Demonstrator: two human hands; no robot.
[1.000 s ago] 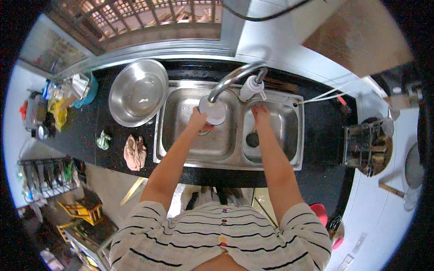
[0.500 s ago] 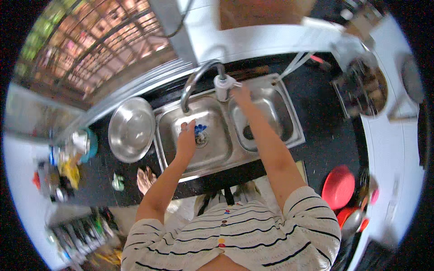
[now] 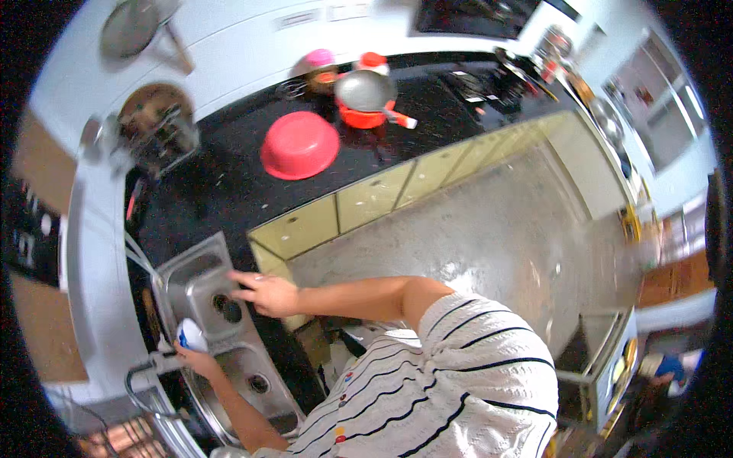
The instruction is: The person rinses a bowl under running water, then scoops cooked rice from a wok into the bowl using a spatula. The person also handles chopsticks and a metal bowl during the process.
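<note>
Black desk (image 3: pixel 210 200) lines white walls (image 3: pixel 237 65); at the sink's (image 3: pixel 243 336) back edge, the left hand (image 3: pixel 200 363) grasps a white-and-blue dish (image 3: pixel 191 334) — not yet set down — while the right hand (image 3: pixel 269 295), seemingly holding nothing, extends its fingers over the front edge.

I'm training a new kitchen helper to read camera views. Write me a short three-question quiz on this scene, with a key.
1. Multiple choice: what holds the white-and-blue bowl?
A) the left hand
B) the right hand
C) both hands together
2. True or false: the pinkish-red plastic basin is on the black countertop.
3. Count: how many compartments does the stainless-steel sink have?

Key:
1. A, the left hand.
2. True; it is on the countertop, apart from the sink.
3. Two, side by side, each with its own drain.
</note>
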